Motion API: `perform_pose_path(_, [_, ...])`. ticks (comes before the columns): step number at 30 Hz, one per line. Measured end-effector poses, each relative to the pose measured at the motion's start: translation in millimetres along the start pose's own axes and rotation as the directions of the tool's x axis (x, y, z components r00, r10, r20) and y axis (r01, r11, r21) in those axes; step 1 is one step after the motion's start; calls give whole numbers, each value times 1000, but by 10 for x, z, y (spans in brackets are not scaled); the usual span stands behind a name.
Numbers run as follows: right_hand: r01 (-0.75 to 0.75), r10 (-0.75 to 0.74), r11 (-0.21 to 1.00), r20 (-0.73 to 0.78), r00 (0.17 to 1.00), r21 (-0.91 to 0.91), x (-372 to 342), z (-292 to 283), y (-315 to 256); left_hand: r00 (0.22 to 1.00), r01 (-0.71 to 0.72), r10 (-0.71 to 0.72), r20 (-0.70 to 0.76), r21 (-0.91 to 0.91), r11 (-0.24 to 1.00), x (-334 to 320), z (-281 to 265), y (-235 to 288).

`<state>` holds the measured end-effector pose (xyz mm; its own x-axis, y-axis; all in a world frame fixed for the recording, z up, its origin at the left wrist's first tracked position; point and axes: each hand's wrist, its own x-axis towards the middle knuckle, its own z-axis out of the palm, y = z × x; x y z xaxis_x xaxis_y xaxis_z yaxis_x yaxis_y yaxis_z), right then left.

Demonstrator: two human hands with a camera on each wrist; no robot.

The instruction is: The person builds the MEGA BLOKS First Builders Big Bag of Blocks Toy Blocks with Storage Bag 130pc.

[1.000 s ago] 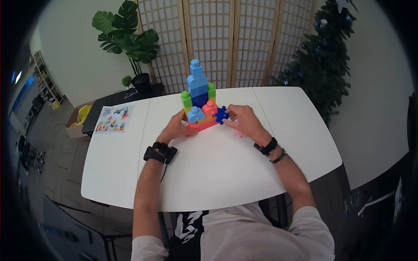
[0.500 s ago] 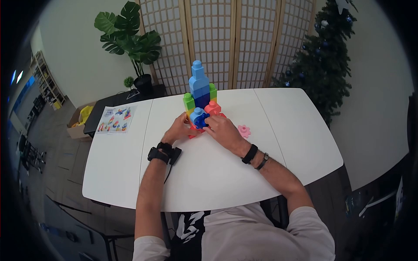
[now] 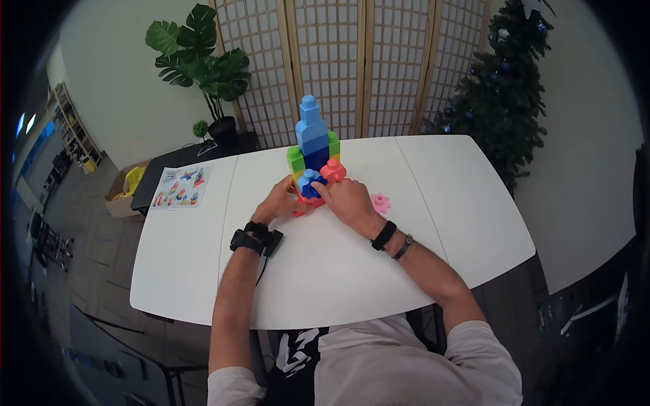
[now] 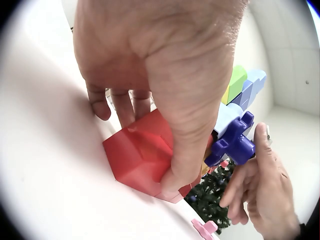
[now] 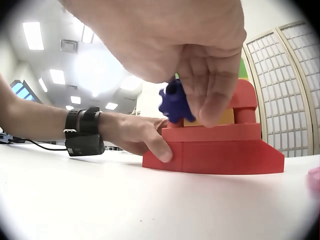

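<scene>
A tower of toy building blocks (image 3: 313,141), light blue at the top with green on both sides, stands on a red base (image 5: 215,159). My left hand (image 3: 276,201) grips the left end of that base, thumb in front and fingers behind. A dark blue gear (image 4: 234,141) sits against the front of a light blue block (image 3: 309,175) low on the tower. My right hand (image 3: 349,203) is beside the gear, its thumb at the gear's edge and its other fingers extended. A coral block (image 3: 334,170) rises just behind the right hand.
A pink gear (image 3: 380,203) lies on the white table (image 3: 338,271), right of the tower. A printed picture sheet (image 3: 181,187) rests at the table's left side. Behind stand a folding screen (image 3: 328,61) and a potted plant (image 3: 203,74).
My right hand has carried the blue gear leftward to the front of the light blue block, and its fingers have since loosened from it. The left hand keeps holding the base.
</scene>
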<state>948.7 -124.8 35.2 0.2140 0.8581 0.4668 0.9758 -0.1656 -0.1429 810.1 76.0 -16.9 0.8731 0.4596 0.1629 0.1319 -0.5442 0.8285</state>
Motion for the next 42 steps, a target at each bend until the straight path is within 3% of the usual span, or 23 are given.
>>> perform_pose_path(2, [-71, 75, 997, -138, 988, 38, -18, 3, 136, 1000, -21, 20, 3, 4, 1000, -7, -5, 2])
perform_pose_path(5, [-180, 180, 983, -11, 984, -43, -104, -259, 356, 999, -37, 37, 7, -1, 999, -5, 15, 38])
perform_pose_path(9, [-31, 31, 999, -63, 998, 8, -395, -264, 902, 999, -28, 28, 19, -15, 1000, -36, 8, 113])
perform_pose_path(11, [28, -37, 996, 118, 992, 81, -492, -331, 1036, 1000, -10, 10, 22, -31, 999, -22, 10, 31])
perform_pose_path(12, [-17, -18, 994, 306, 952, 111, -461, -348, 1100, 1000, -22, 22, 19, -11, 1000, -2, 13, -14])
perform_pose_path(13, [-19, -16, 993, 305, 952, 113, -475, -318, 1122, 999, -36, 35, 16, 11, 999, 3, 8, -5])
perform_pose_path(16, [-63, 30, 991, 263, 964, 118, -457, -300, 1108, 1000, 19, -19, 11, -11, 1000, -13, 0, 59])
perform_pose_path(18, [-51, 31, 968, 85, 996, 246, -388, -433, 892, 1000, 17, -17, 13, -2, 1000, 8, 2, 10])
perform_pose_path(19, [-54, 35, 967, 82, 996, 248, -365, -430, 806, 1000, 14, -14, 13, 4, 1000, 17, 5, -7])
perform_pose_path(21, [0, 85, 849, -136, 987, 528, -328, -400, 616, 1000, 14, -13, 17, -19, 1000, 16, 6, -2])
perform_pose_path(25, [99, -4, 913, -234, 972, 396, -283, -297, 450, 1000, 18, -17, 26, -69, 997, 14, 7, 13])
perform_pose_path(38, [72, 2, 939, -213, 977, 337, -209, -140, 437, 999, -31, 32, 40, -34, 999, 42, 16, -92])
perform_pose_path(42, [174, -102, 953, -275, 956, 250, -228, -108, 472, 999, -13, 15, 49, -32, 999, 28, 6, -33])
